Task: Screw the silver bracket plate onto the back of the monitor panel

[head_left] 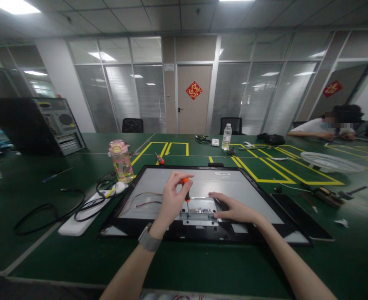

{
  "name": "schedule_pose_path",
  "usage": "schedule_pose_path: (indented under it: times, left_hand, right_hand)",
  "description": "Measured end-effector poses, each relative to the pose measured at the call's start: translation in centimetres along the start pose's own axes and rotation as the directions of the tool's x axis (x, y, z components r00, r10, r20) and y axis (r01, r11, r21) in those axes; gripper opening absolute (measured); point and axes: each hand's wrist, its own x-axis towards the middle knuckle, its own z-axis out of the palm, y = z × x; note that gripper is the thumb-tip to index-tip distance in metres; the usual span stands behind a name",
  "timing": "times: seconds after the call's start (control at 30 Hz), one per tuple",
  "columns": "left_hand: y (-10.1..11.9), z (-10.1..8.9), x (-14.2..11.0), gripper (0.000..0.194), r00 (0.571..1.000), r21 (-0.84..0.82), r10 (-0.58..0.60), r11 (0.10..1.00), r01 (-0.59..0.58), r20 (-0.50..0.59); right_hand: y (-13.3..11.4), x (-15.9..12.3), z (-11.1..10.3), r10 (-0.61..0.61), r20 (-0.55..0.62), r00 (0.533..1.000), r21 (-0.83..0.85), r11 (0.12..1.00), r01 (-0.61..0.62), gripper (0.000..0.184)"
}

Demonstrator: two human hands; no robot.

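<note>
My left hand (pixel 174 196) is closed around a small screwdriver (pixel 187 195) with an orange and black handle. The driver stands upright, its thin shaft pointing down at the left part of a silver metal bracket (pixel 199 222). At the bracket's right side, my right hand (pixel 230 208) grips it, fingers on the far edge and thumb nearer me. A row of connectors (pixel 199 211) shows in the bracket's middle. Beneath lies a flat display panel (pixel 252 193) with a grey back and black frame. Thin wires (pixel 148 203) run across its left half. The exact spot under the driver tip is too small to tell.
Left of the panel are a white power strip (pixel 80 218), black cables and a pink-lidded bottle (pixel 121 162). A computer tower (pixel 37 125) stands farther left. Another screwdriver (pixel 160 159) lies behind the panel. On the right is a black slab (pixel 301 216); a person (pixel 315 125) sits beyond.
</note>
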Motion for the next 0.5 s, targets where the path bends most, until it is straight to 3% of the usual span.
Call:
schedule_pose_path:
  times: [0.13, 0.3, 0.37, 0.5]
  left_hand:
    - [0.1, -0.3, 0.0, 0.028, 0.992, -0.055, -0.105, 0.992, 0.109, 0.071]
    - [0.2, -1.3, 0.4, 0.036, 0.973, 0.186, -0.039, 0.983, -0.004, 0.228]
    - [0.1, -1.5, 0.6, 0.035, 0.987, 0.178, -0.060, 0.983, 0.032, 0.151]
    - [-0.5, -0.8, 0.6, 0.039, 0.985, -0.079, -0.158, 0.985, 0.152, -0.072]
  right_hand:
    - [0.3, 0.0, 0.0, 0.001, 0.002, 1.000, 0.005, 1.000, -0.001, 0.078]
    - [0.0, 0.0, 0.0, 0.003, -0.001, 1.000, 0.000, 1.000, -0.003, 0.079]
    - [-0.1, 0.0, -0.1, 0.006, -0.003, 1.000, 0.003, 1.000, -0.006, 0.079]
    - [-0.2, 0.0, -0.1, 0.004, -0.010, 1.000, -0.002, 1.000, -0.004, 0.078]
